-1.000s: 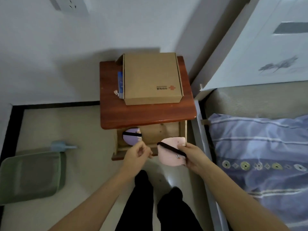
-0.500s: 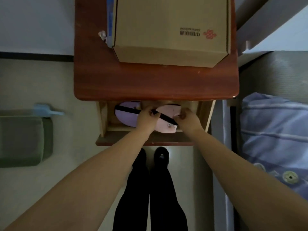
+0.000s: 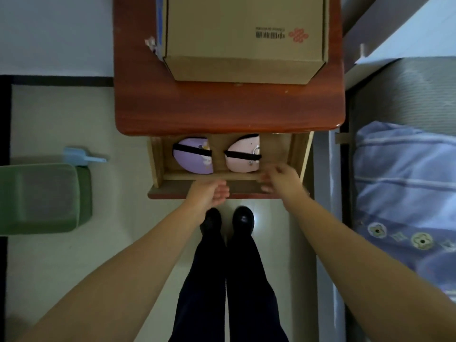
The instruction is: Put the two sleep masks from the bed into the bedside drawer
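Head view shows the person's right hand (image 3: pixel 281 177) over the front rail of the open drawer (image 3: pixel 299 156), fingers loosely spread and blurred, holding nothing. The left hand (image 3: pixel 209 193) sits lower, at the drawer's front panel, fingers curled inward but closed on nothing visible. Just beyond the right hand lies the pink sleep mask (image 3: pixel 243 156), flat on the drawer floor with its black strap running left to right; the right hand is the nearer one to it. The purple sleep mask (image 3: pixel 193 156) lies beside it to the left, apart from it, its strap also running crosswise and its far edge tucked under the nightstand top (image 3: pixel 222 107). Both masks appear to be inside, so the placing looks done; what probably remains is pushing the drawer shut, straight away from the person, and both hands are already at its front. A cardboard box (image 3: pixel 244 38) rests on the nightstand, clear of the drawer's travel. The bed (image 3: pixel 404 188) flanks the right, a green bin (image 3: pixel 47 198) the left.
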`<control>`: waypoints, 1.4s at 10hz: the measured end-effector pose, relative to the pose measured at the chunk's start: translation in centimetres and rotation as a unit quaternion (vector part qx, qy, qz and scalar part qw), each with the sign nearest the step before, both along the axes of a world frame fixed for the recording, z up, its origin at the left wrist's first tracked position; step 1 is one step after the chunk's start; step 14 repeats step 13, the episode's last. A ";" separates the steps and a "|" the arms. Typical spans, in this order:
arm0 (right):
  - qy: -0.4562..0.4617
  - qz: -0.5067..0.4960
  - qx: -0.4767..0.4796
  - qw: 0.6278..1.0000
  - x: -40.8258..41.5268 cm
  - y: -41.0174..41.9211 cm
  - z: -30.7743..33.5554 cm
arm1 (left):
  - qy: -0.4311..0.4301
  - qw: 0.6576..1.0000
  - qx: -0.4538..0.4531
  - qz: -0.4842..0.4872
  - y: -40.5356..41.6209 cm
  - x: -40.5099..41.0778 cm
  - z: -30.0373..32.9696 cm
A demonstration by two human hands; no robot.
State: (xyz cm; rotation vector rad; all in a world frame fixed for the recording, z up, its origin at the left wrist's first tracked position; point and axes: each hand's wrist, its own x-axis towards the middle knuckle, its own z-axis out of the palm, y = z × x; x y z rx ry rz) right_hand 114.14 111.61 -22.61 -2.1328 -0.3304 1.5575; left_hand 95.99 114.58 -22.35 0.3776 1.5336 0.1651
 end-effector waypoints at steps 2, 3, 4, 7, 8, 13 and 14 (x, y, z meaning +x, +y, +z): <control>0.283 -0.284 -0.072 0.913 -1.1 -5.5 0.7 | -0.043 0.939 -0.113 0.321 -2.0 -5.0 0.5; 0.299 -0.409 -0.016 0.862 -0.9 -4.7 0.3 | -0.103 0.878 -0.087 0.460 -1.1 -5.9 0.3; 0.286 -0.408 -0.014 0.867 -1.1 -4.6 1.7 | -0.125 0.861 -0.083 0.486 -0.9 -5.7 1.9; 0.249 -0.389 0.059 0.885 0.1 -1.7 7.2 | -0.191 0.856 -0.058 0.476 1.4 -5.2 7.7; 0.251 -0.386 0.067 0.885 1.0 0.9 7.8 | -0.204 0.857 -0.039 0.472 3.4 -4.2 7.9; 0.243 -0.396 0.063 0.883 1.7 6.3 8.4 | -0.176 0.923 0.055 0.338 8.1 -3.5 7.2; 0.243 -0.396 0.063 0.883 1.7 6.3 8.4 | -0.176 0.923 0.055 0.338 8.1 -3.5 7.2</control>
